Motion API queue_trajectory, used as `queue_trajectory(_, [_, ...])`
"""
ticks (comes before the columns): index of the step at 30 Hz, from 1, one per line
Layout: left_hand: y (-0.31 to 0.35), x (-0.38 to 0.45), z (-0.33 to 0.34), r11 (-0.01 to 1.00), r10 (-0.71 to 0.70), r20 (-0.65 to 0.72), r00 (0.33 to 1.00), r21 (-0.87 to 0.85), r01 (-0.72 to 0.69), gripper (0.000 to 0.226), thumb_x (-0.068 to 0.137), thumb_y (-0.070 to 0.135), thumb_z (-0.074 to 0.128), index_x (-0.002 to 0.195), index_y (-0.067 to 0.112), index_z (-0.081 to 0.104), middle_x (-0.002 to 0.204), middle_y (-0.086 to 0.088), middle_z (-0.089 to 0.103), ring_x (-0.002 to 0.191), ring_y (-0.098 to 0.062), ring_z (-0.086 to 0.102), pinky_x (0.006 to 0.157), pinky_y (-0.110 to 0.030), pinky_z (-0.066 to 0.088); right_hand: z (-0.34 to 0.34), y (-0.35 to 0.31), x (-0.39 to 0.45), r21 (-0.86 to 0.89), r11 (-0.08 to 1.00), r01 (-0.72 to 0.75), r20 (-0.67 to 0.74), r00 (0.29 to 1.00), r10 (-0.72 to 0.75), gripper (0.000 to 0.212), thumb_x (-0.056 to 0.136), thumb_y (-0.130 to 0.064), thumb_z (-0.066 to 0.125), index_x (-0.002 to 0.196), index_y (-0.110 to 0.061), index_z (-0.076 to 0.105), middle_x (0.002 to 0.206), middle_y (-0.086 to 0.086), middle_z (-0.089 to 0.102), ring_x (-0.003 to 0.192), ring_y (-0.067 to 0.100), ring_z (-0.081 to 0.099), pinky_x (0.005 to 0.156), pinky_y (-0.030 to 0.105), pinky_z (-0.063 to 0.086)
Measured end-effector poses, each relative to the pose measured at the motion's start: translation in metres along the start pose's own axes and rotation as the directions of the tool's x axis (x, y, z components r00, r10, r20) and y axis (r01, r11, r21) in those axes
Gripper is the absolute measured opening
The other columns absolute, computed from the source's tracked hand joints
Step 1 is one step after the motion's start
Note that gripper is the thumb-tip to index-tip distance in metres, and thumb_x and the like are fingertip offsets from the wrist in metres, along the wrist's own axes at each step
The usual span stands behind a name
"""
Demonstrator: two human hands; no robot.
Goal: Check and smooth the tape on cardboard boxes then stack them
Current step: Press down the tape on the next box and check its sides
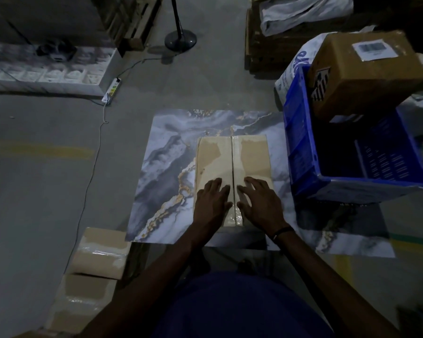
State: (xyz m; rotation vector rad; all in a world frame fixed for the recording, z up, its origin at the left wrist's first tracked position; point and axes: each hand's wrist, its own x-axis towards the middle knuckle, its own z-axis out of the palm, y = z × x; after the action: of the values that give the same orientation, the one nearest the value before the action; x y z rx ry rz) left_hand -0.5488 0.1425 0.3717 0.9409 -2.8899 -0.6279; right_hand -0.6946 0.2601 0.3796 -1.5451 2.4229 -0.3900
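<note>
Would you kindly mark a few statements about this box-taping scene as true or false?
1. Both hands lie flat on the box. True: left hand, right hand.
2. The hands sit either side of the taped seam. True.
3. The blue crate is left of the box. False: it is on the right.
4. A labelled carton rests on the crate. True.
5. The box stands on bare floor. False: it lies on a marbled board.

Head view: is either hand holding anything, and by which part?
Nothing is gripped. The left hand and right hand lie flat, fingers spread, on the cardboard box either side of its taped seam.
</note>
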Motion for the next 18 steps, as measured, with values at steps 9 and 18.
queue_trajectory(9, [-0.019,-0.066,0.005,0.999,0.008,-0.059,0.998,-0.034,-0.010,0.052,0.100,0.050,0.050,0.146,0.025,0.053,0.158,-0.005,0.042,0.145,-0.026,0.038,0.105,-0.058,0.042,0.006,0.030,-0.044,0.033,0.999,0.011,0.009,1.000,-0.011,0.054,0.089,-0.054,0.065,0.138,-0.031,0.060,0.155,-0.002,0.046,0.142,0.017,0.039,0.112,0.042,0.040])
queue_trajectory(18, [-0.032,-0.085,0.022,0.984,0.075,-0.121,0.990,-0.154,-0.094,0.067,0.082,0.004,0.082,0.144,0.014,0.057,0.155,-0.014,0.046,0.143,-0.028,0.043,0.109,-0.034,0.046,0.017,0.050,-0.070,0.267,0.955,0.130,-0.076,0.991,-0.114,0.055,0.085,-0.020,0.078,0.138,-0.021,0.062,0.153,0.003,0.047,0.143,0.017,0.039,0.116,0.026,0.034])
